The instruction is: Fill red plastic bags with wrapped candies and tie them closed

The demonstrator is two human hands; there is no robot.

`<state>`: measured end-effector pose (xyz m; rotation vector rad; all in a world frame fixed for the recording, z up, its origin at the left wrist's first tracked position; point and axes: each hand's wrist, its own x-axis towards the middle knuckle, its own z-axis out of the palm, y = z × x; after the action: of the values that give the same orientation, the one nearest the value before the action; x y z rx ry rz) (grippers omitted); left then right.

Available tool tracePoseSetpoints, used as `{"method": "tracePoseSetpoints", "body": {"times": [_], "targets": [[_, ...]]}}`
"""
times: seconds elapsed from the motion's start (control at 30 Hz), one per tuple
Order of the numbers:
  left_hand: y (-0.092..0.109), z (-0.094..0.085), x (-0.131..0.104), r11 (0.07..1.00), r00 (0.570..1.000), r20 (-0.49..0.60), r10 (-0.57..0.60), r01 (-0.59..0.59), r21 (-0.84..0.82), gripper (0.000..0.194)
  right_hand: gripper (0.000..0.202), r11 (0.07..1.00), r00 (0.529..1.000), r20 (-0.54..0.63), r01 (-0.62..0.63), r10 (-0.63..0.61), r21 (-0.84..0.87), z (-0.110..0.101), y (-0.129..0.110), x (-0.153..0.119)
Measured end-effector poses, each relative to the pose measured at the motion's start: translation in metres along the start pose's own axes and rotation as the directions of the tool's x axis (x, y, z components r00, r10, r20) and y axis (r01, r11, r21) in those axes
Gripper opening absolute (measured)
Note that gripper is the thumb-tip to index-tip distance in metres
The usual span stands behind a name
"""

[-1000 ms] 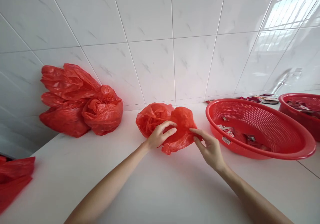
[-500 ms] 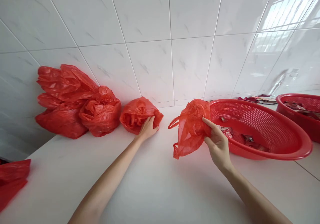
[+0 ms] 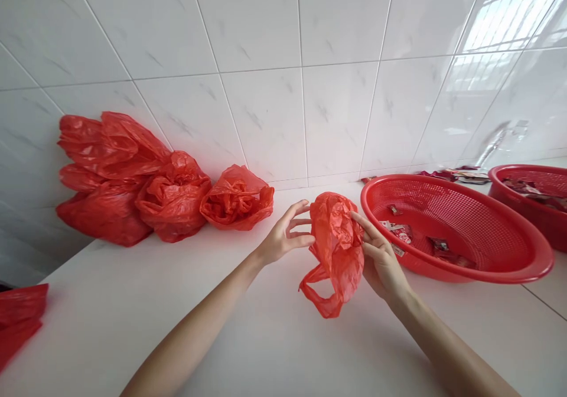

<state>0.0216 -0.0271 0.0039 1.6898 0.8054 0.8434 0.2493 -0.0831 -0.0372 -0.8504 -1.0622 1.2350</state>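
Observation:
A crumpled red plastic bag [image 3: 339,237] hangs over the white counter, its handle loop drooping at the lower left. My right hand [image 3: 384,258] grips the bag's right side between thumb and fingers. On the bag's left side, my left hand [image 3: 286,236] has its fingers spread, with the fingertips at the plastic. Further left, a bunched red bag [image 3: 237,199] with a gaping top sits against the wall, apart from both hands.
Several filled red bags [image 3: 110,178] are heaped at the left by the tiled wall. A red basket [image 3: 456,225] holding small packets stands right, with a second red basket [image 3: 531,208] beyond. Red plastic [image 3: 22,320] lies at the left edge.
My left hand has let go of the bunched bag by the wall and moved right to the held bag. That held bag has shifted slightly left and turned, its handle now lower.

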Motion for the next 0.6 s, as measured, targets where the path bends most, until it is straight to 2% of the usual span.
{"method": "tracePoseSetpoints", "body": {"times": [0.1, 0.2, 0.3, 0.4, 0.5, 0.6], "targets": [[-0.001, -0.001, -0.007, 0.991, 0.999, 0.037, 0.037, -0.041, 0.13, 0.095, 0.064, 0.999, 0.998, 0.052, -0.039, 0.039, 0.001, -0.002, 0.004, 0.002], [-0.009, 0.001, -0.011, 0.97, 0.995, -0.09, -0.032, 0.052, 0.237, 0.103, 0.063, 0.993, 0.994, 0.063, -0.095, 0.091, 0.065, -0.001, 0.006, 0.002], [-0.016, 0.005, -0.01, 0.982, 0.959, -0.263, -0.108, 0.144, 0.123, 0.089, 0.061, 0.978, 0.987, 0.068, -0.153, 0.144, 0.14, 0.003, 0.006, 0.0], [-0.014, 0.005, -0.005, 0.993, 0.908, -0.406, -0.101, 0.12, 0.021, 0.068, 0.057, 0.97, 0.979, 0.101, -0.192, 0.178, 0.15, 0.007, 0.006, -0.001], [-0.002, -0.002, -0.003, 0.995, 0.862, -0.506, -0.01, 0.058, 0.08, 0.04, 0.046, 0.969, 0.975, 0.1, -0.209, 0.196, 0.136, 0.009, 0.007, -0.001], [0.013, -0.015, -0.004, 0.972, 0.861, -0.505, 0.058, 0.066, 0.224, 0.024, 0.019, 0.966, 0.975, 0.057, -0.22, 0.214, 0.137, 0.007, 0.009, 0.003]]}}
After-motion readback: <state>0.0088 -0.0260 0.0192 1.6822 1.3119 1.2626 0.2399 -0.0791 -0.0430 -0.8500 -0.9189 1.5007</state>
